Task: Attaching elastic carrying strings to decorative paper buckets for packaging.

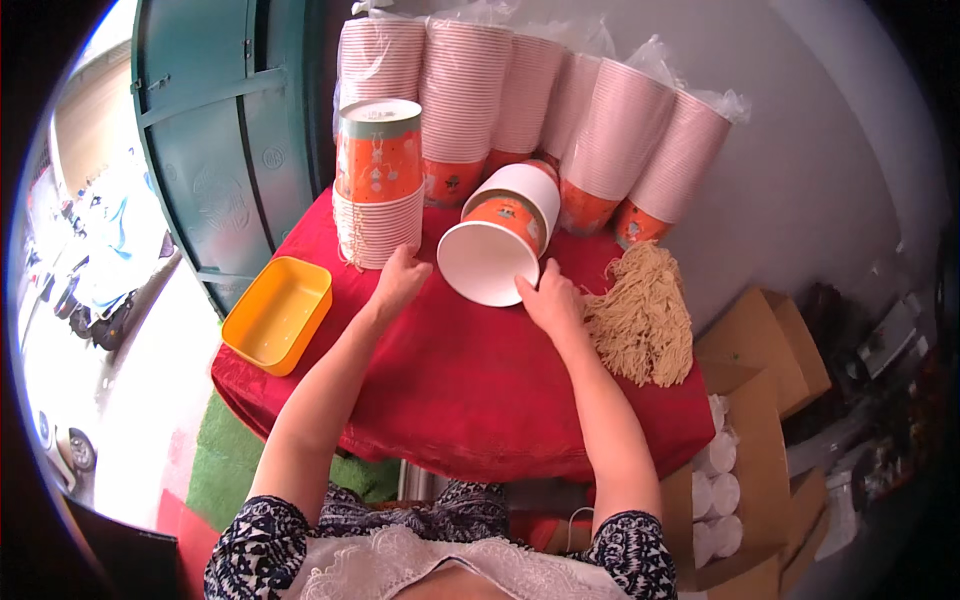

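Observation:
An upside-down stack of orange paper buckets (380, 165) with white rims stands at the table's left. Beige strings hang on its side. My left hand (402, 280) is at the stack's lower right rim, fingers bent together; what is between them is hidden. Right of the stack, a paper bucket (488, 262) lies on its side, its white inside facing me. My right hand (552, 300) grips its right rim, thumb at the mouth. Behind it, another white-rimmed bucket (535, 190) lies tilted around its rear. A bundle of beige strings (645, 318) lies beside my right forearm.
A yellow plastic tray (300, 335) sits at the left edge of the red-covered table (450, 400). Tall plastic-wrapped bucket stacks (465, 95) line the back. An open cardboard box (755, 450) with white rolled items stands at the right. A green metal door (225, 130) is at the left.

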{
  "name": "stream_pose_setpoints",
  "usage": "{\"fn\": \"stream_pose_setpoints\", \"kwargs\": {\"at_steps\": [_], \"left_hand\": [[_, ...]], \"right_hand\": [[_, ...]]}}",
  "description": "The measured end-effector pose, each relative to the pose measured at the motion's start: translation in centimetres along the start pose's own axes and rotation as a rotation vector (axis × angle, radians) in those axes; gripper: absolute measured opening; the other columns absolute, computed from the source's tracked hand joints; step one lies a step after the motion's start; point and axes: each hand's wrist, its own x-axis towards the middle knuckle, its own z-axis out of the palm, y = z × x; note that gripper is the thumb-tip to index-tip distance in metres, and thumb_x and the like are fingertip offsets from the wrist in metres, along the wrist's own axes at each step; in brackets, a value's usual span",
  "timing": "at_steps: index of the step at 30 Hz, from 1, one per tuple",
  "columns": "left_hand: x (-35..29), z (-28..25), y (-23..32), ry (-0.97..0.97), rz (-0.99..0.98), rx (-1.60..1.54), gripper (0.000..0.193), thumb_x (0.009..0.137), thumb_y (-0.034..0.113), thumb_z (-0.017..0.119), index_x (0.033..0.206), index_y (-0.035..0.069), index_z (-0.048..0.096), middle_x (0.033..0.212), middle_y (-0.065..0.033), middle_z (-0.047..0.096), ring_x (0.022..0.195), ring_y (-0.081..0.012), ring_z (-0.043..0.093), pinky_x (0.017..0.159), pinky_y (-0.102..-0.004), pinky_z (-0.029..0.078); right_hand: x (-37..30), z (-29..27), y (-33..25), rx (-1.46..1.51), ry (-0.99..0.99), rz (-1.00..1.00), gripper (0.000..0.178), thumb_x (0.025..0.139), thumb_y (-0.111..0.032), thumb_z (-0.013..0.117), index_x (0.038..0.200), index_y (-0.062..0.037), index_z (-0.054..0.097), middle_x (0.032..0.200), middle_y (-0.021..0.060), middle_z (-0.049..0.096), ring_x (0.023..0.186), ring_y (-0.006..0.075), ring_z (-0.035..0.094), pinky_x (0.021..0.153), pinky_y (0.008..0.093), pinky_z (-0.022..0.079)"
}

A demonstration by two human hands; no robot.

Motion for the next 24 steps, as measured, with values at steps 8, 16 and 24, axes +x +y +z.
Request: {"fn": "stream_pose_setpoints", "kwargs": {"at_steps": [8,16,24], "left_hand": [[-1.1,-1.7,-1.4,0.026,-0.060,-0.612,0.040,0.092,0.020,0.051,0.125,-0.004,0.051,0.105,-0.0127,0.060,0.078,-0.0193,0.063,0.065,-0.0305,0.052],[-1.1,-2.6,0.4,-0.003,0.246,-0.780,0.035,0.096,0.037,0.056,0.106,0.004,0.059,0.098,-0.0040,0.063,0.091,-0.0138,0.060,0.084,-0.0305,0.047],[-2.7,-1.6,1.6,-0.080,0.418,-0.763,0.010,0.090,0.009,0.066,0.092,0.004,0.057,0.102,-0.0064,0.065,0.090,-0.0094,0.057,0.081,-0.0261,0.046]], "right_hand": [[-3.0,1.2,-0.7,0.085,0.154,-0.243,0.023,0.090,-0.019,0.050,0.097,-0.0002,0.060,0.075,0.0253,0.066,0.074,0.0435,0.066,0.066,0.0538,0.051],[-1.7,-1.0,-2.0,0.099,0.304,-0.488,0.020,0.085,-0.004,0.059,0.106,-0.0035,0.062,0.095,0.0167,0.068,0.086,0.0385,0.065,0.070,0.0445,0.053],[0.4,2.1,-0.9,0.415,0.352,-0.366,0.022,0.092,-0.005,0.060,0.113,0.0027,0.062,0.101,0.0149,0.069,0.090,0.0236,0.068,0.078,0.0336,0.053]]}}
